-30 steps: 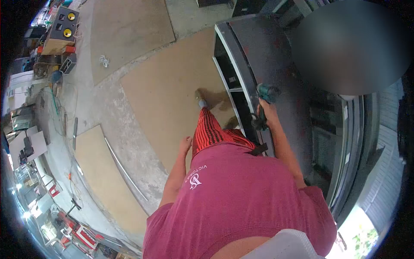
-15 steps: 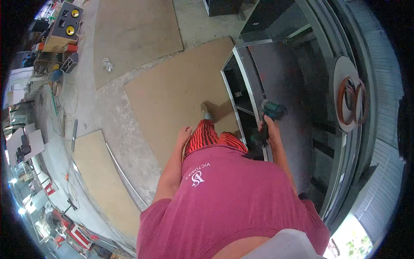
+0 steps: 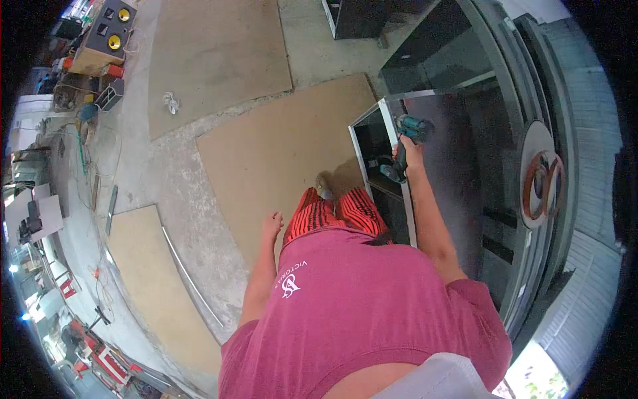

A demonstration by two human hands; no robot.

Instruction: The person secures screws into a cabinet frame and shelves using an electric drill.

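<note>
My right hand is wrapped round the grip of a teal and black cordless drill. The drill is over the dark cabinet, close to its pale edge, with its battery end toward me. That cabinet has a white-edged frame and stands low beside my right leg. On the other side, my left hand hangs by my left thigh with its fingers curled in; I cannot tell whether something small is in them. Brown board lies under my feet.
Tall dark framing with a round pale disc rises on the right. Another brown sheet lies ahead, with a crumpled white scrap on it. Left of me are a narrow board, a thin metal strip and a speaker box.
My right hand has carried the drill forward along the cabinet, its arm now stretched further out. The left hand has dropped back slightly and moved left, away from my thigh.
</note>
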